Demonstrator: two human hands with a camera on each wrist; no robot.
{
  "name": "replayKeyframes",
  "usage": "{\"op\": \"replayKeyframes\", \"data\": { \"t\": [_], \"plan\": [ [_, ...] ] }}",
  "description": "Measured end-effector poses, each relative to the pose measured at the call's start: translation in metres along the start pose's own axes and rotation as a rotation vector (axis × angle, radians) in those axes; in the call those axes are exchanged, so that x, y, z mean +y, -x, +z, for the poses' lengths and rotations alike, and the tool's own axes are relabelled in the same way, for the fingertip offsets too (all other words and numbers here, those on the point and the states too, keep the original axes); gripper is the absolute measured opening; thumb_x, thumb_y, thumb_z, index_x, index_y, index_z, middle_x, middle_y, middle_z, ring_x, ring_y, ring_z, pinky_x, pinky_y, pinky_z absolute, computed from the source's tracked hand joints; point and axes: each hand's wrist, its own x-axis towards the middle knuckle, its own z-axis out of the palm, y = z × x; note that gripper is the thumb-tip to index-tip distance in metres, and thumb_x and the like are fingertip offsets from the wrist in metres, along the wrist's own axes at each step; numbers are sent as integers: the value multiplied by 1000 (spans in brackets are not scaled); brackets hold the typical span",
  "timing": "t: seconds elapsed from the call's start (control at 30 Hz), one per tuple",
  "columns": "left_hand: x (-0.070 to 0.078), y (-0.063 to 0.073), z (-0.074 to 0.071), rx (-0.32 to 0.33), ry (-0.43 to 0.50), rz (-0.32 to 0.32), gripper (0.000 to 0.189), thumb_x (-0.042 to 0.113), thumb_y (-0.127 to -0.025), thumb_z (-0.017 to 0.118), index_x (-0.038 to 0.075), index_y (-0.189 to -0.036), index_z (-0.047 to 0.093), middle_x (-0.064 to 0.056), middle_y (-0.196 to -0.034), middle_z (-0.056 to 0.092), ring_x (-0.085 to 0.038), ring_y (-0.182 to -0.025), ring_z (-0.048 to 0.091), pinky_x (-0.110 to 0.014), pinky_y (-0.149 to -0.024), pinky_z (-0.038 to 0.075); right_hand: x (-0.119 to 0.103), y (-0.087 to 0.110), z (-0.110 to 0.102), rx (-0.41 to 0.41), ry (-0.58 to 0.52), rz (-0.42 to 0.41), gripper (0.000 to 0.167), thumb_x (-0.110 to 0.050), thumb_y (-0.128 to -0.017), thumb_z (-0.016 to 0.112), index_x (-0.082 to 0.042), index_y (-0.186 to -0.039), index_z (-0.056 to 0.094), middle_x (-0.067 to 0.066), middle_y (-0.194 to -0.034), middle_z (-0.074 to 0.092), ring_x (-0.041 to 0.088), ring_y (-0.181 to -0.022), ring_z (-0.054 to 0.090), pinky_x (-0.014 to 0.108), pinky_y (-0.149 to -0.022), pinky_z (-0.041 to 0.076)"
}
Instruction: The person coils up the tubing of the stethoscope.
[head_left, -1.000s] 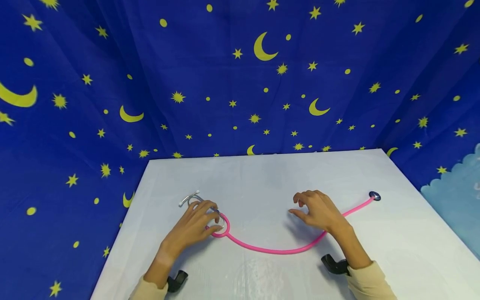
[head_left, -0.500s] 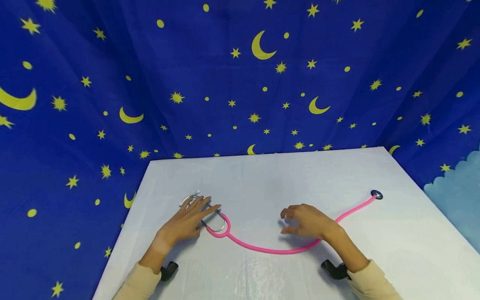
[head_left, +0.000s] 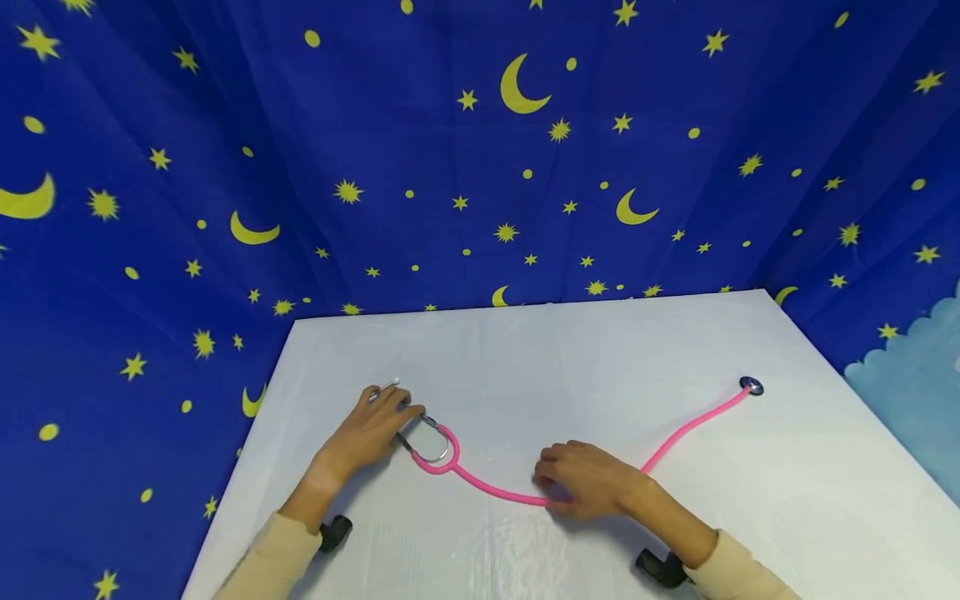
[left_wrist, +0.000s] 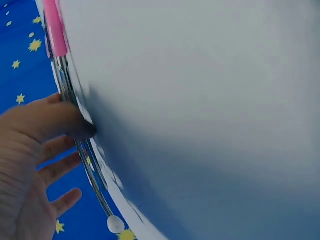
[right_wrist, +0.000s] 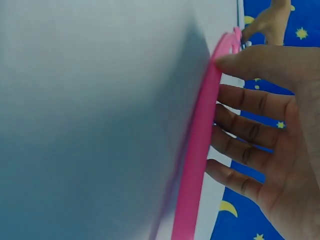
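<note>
Pink stethoscope (head_left: pixel 498 492) on the tabletop (head_left: pixel 517 367), one hand at each part.
From my remote station I log the left hand (head_left: pixel 366 431) with its grip clamped on the metal ear tubes (left_wrist: pixel 65 77), thumb across them; the right hand (head_left: pixel 588 479) is at the tubing's middle, thumb touching it, fingers alongside, and I cannot tell whether that grip is clamped. The chest piece (head_left: pixel 752 386) lies well apart, toward the tabletop's right edge.
</note>
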Motion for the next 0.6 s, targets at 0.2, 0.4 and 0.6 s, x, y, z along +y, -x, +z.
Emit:
{"op": "replayKeyframes", "data": {
  "t": [0.2, 0.4, 0.6],
  "plan": [
    [-2, 5, -7, 8, 86, 2, 48, 3, -73, 73, 14, -119, 62, -7, -112, 61, -31, -116, 55, -53, -102, 39, -3, 0, 3, -5, 38, -64, 14, -25, -79, 71, -23, -83, 58, -17, -77, 43, 0, -70, 40, 23, -74, 46],
    [-4, 10, -19, -24, 115, -21, 46, 11, -78, 79, 17, -121, 62, 0, -109, 62, -22, -107, 58, -46, -95, 44, -2, 8, -1, 1, -68, -4, 13, -20, -84, 68, -18, -88, 56, -17, -70, 42, -2, -62, 38, 20, -60, 43],
    [-8, 11, -25, 90, 131, -32, 46, 14, -78, 80, 17, -120, 62, 3, -95, 66, -14, -90, 60, -34, -76, 43, 0, 13, -5, 6, -166, 68, 10, -11, -91, 59, -15, -92, 50, -15, -58, 37, -2, -50, 29, 17, -47, 32]
  ]
}}
